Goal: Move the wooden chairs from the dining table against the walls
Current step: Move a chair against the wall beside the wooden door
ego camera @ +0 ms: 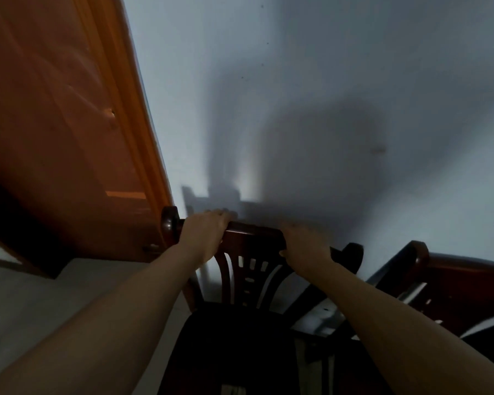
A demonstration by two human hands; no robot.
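Your left hand (204, 232) and right hand (305, 246) both clasp the wooden chair's top rail (254, 230), close to the pale wall (297, 81).

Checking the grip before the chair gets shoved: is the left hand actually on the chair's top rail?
Touching. The head view shows the left hand wrapped over the top rail, fingers curled over its far edge.
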